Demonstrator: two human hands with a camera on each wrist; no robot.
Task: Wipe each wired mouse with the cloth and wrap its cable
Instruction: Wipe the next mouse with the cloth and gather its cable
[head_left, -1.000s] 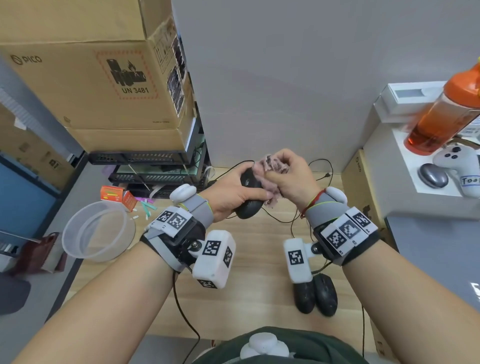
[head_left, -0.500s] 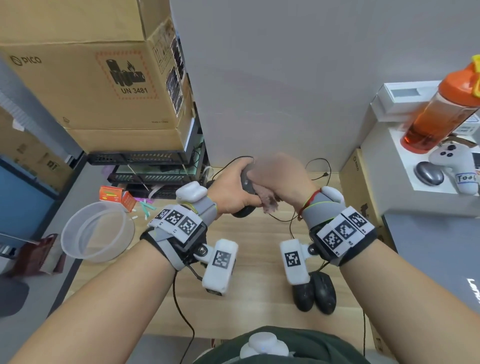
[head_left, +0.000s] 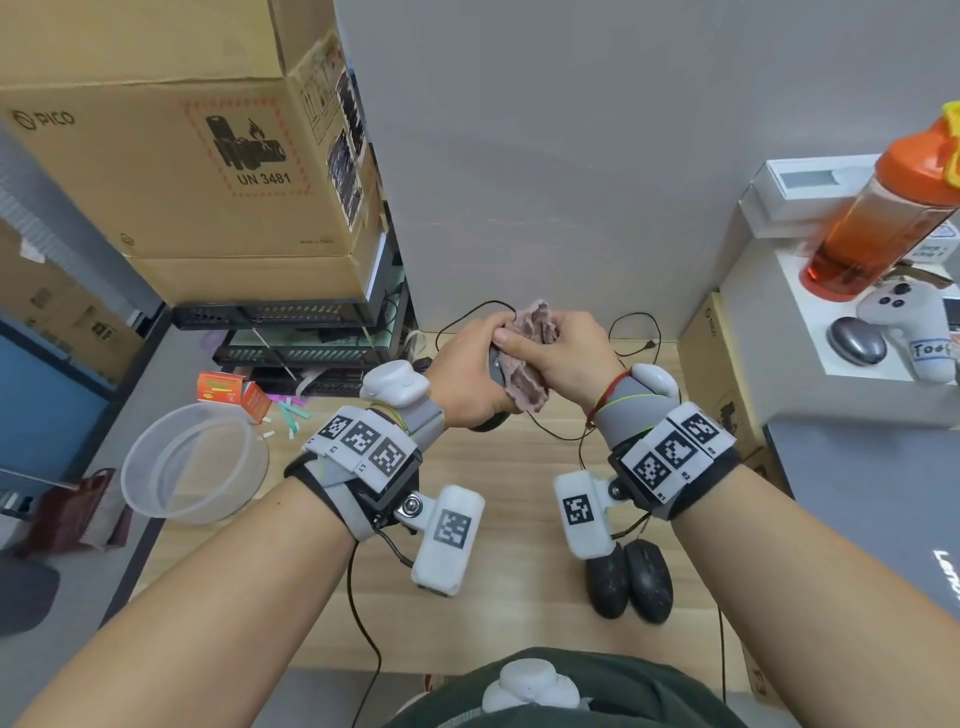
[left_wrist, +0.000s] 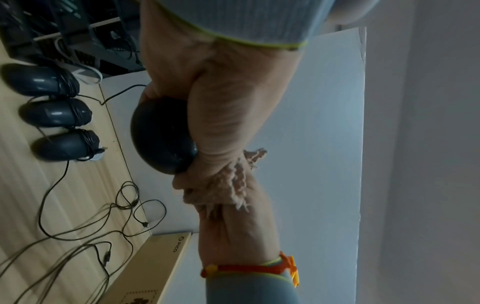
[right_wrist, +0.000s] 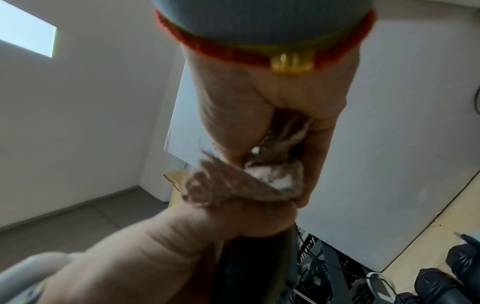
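Observation:
My left hand (head_left: 480, 364) grips a black wired mouse (head_left: 494, 364) above the far middle of the wooden desk (head_left: 498, 519). My right hand (head_left: 540, 351) clutches a bunched pinkish cloth (head_left: 530, 387) and presses it against that mouse. In the left wrist view the mouse (left_wrist: 161, 135) bulges from my palm, with the cloth (left_wrist: 233, 185) against its front end. In the right wrist view the cloth (right_wrist: 233, 185) lies between both hands. The mouse's cable (head_left: 550, 434) trails loose to the desk. Two black mice (head_left: 628, 584) lie side by side near my right wrist.
Three mice with wrapped cables (left_wrist: 54, 112) sit in a row at the back left by a black rack. Loose cables (left_wrist: 103, 216) sprawl on the desk. A clear bowl (head_left: 195, 462), cardboard boxes (head_left: 182, 156), an orange bottle (head_left: 878, 223) and a laptop (head_left: 872, 493) surround the space.
My right hand has rubbed the cloth down over the mouse and back up again. The left hand has kept its hold on the mouse throughout.

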